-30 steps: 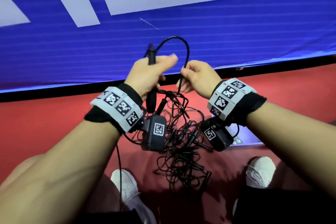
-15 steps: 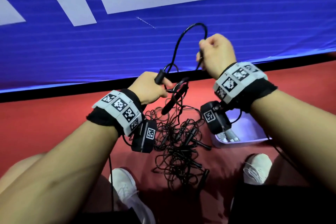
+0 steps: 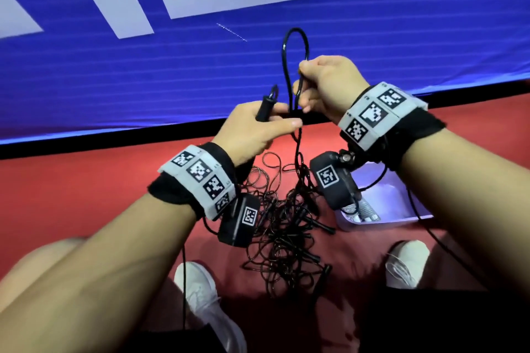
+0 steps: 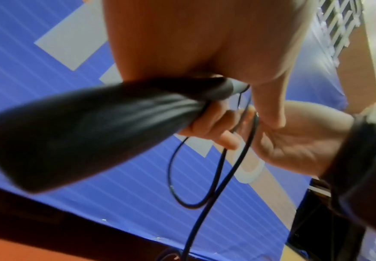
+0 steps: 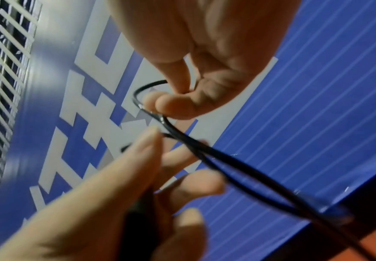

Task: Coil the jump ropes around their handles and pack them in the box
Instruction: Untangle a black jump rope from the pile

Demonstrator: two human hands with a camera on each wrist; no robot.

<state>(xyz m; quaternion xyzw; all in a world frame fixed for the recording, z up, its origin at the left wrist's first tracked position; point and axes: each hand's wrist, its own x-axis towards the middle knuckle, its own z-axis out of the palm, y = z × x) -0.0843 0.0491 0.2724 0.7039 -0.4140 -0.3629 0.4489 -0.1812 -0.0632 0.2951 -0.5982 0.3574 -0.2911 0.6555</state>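
My left hand (image 3: 258, 129) grips black jump-rope handles (image 3: 265, 107), which fill the left wrist view as a dark tapered handle (image 4: 82, 128). My right hand (image 3: 324, 86) pinches the thin black rope (image 3: 286, 66), and a loop of it stands up above the fist. In the right wrist view the rope (image 5: 238, 169) runs from my thumb and curled fingers down past the left hand's fingers (image 5: 138, 159). From both hands the rope hangs to a tangled pile of ropes and handles (image 3: 286, 232) on the red floor. A pale plastic box (image 3: 384, 203) sits right of the pile.
A blue banner (image 3: 143, 66) with white shapes rises behind the red floor (image 3: 71, 195), above a black strip at its base. My white shoes (image 3: 200, 292) stand either side of the pile's near end, the right shoe (image 3: 407, 264) in front of the box.
My right hand dropped from its raised position back toward the left hand, carrying a rope loop. The left hand rose a little and turned the handles more upright.
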